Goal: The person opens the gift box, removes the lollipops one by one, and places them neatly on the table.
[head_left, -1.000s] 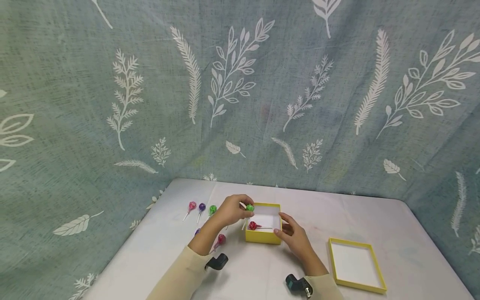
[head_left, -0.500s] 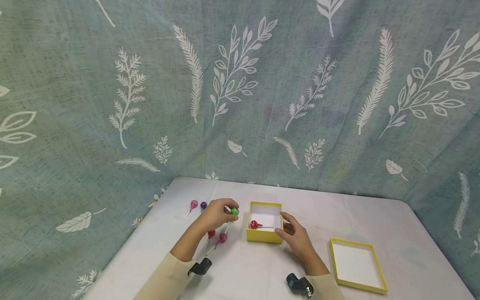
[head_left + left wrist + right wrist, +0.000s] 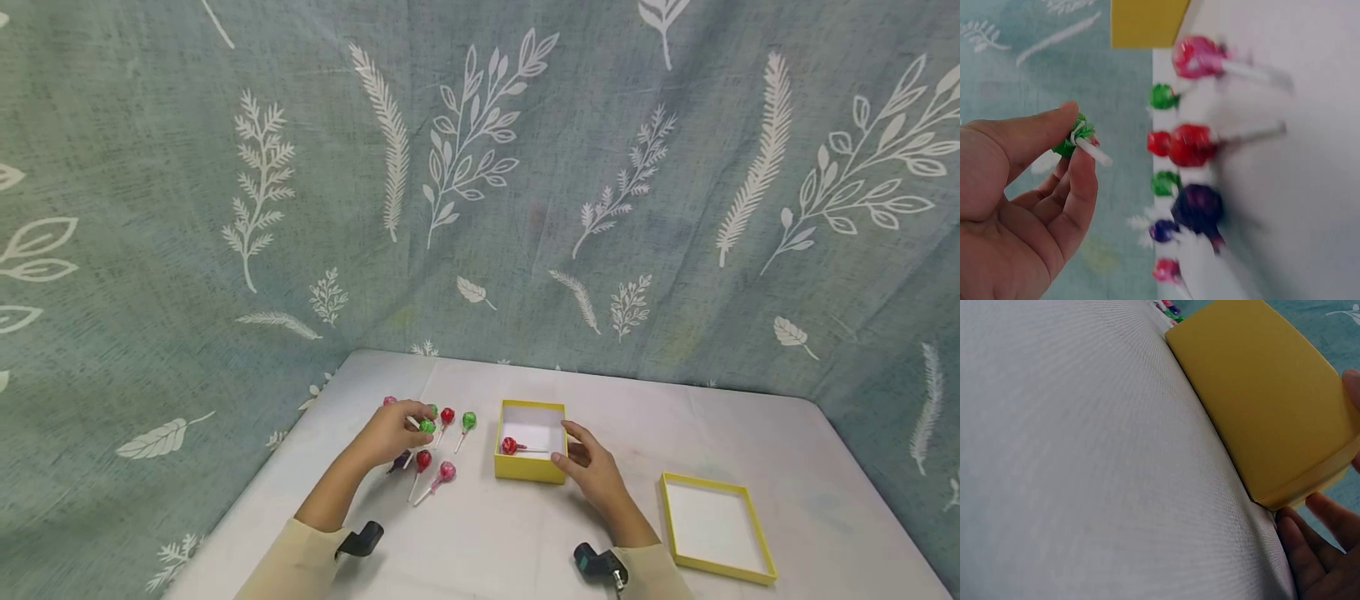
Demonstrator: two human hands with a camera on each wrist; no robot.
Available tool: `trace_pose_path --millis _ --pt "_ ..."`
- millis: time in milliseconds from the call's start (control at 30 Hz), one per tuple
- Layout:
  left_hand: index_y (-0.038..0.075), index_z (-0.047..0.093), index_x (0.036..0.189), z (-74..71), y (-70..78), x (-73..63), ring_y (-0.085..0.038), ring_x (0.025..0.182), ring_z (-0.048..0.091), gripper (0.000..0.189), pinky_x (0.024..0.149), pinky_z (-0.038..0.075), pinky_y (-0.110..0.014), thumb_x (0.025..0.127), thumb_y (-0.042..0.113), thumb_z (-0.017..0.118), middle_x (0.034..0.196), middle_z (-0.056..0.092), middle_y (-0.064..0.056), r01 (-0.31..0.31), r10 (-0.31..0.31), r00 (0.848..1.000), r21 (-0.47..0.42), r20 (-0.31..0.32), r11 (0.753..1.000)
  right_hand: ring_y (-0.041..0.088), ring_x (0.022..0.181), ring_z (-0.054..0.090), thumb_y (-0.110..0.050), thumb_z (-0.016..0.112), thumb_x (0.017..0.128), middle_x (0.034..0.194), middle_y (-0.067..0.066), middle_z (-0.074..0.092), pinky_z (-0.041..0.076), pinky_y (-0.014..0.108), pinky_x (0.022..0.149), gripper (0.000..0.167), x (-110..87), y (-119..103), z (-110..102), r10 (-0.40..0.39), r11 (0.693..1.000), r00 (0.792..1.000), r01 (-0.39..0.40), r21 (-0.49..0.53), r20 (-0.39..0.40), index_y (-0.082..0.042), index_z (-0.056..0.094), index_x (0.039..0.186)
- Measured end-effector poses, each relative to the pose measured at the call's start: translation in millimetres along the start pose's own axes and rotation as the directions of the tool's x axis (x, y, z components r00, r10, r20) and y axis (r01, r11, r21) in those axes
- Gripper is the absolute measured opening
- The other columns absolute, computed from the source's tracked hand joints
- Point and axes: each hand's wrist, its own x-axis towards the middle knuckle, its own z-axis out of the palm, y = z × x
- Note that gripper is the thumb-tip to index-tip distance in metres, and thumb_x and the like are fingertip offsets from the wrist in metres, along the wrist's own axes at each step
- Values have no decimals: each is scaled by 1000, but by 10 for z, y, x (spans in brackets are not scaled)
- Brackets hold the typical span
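Green lollipop (image 3: 1075,135) pinched by left hand (image 3: 392,431) near table's (image 3: 495,542) left edge, yellow box (image 3: 529,469) touched by relaxed right hand (image 3: 592,471), red lollipop (image 3: 509,446) inside.

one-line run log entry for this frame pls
left hand: pinches green lollipop over loose lollipops | right hand: fingers on yellow box corner | box holds red lollipop | lid off, to the right

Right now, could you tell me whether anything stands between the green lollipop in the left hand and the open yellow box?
Nothing visible blocks it. The left hand pinches the green lollipop above the table. A red lollipop and another green one lie on the table between it and the box, but low. The box is open, and the right hand touches its right corner.
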Motion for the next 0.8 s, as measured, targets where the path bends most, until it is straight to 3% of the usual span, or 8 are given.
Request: trace_pose_path --millis 400,633,800 --pt "9 71 110 -157 -395 -155 -17 80 59 29 68 52 -33 82 7 77 100 64 -3 97 -94 995 70 -43 993 33 117 57 -35 76 84 136 14 54 45 47 96 67 -9 -18 -6 14 1000 1000 -14 4 7 -21 49 143" --pt "8 71 106 -173 -549 -183 -18 79 58 25 69 49 -38 82 7 77 97 63 -4 103 -98 994 104 -52 989 32 118 56 -33 76 85 137 13 53 45 48 97 64 3 -11 -9 16 1000 1000 -16 12 5 -22 49 142" --pt "9 72 104 -168 -677 -202 -22 87 60 23 75 50 -43 82 9 77 98 64 -4 122 -117 992 125 -52 985 32 118 56 -36 77 84 137 13 53 45 47 96 66 4 -14 -10 34 999 999 -34 9 10 -23 49 143"
